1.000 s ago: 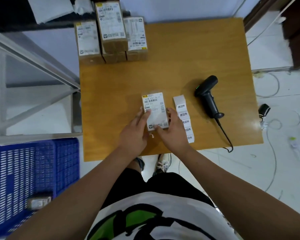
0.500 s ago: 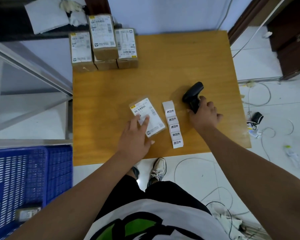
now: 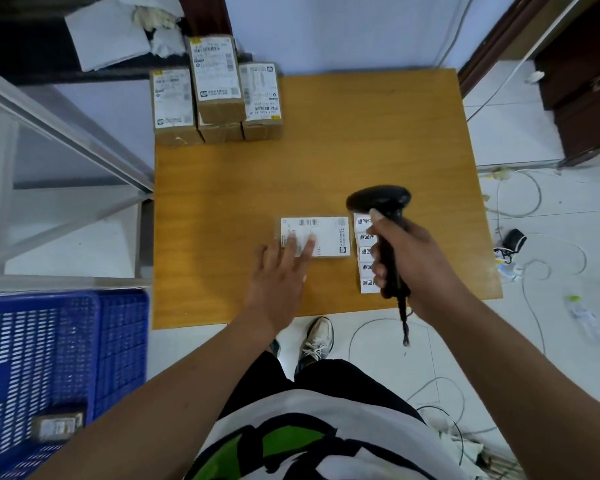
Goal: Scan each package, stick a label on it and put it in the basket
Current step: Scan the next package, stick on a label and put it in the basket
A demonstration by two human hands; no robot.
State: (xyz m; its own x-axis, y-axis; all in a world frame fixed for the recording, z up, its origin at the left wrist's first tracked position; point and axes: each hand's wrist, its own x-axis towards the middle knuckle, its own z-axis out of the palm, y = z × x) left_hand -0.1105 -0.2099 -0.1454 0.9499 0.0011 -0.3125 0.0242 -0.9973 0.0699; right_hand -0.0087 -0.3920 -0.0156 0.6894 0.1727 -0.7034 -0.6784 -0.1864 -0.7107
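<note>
A small package point(image 3: 323, 235) with a white shipping label lies flat near the front of the wooden table point(image 3: 326, 161), turned lengthwise left to right. My left hand point(image 3: 279, 282) rests on its left end with straight fingers. My right hand point(image 3: 411, 261) grips the black barcode scanner point(image 3: 383, 206) by its handle, the scanner head raised just right of the package. A strip of white stickers point(image 3: 365, 252) lies under that hand. The blue basket point(image 3: 59, 368) stands on the floor at the lower left with one package point(image 3: 58, 426) in it.
Several more labelled cardboard packages point(image 3: 217, 95) are stacked at the table's far left corner. A metal rack frame point(image 3: 66, 133) runs along the left. Cables and a charger point(image 3: 513, 239) lie on the floor to the right. My shoes point(image 3: 317, 337) show below the table's front edge.
My right hand has picked the scanner up off the table and brought it over the sticker strip. My left hand has turned the package from slanted to lying sideways.
</note>
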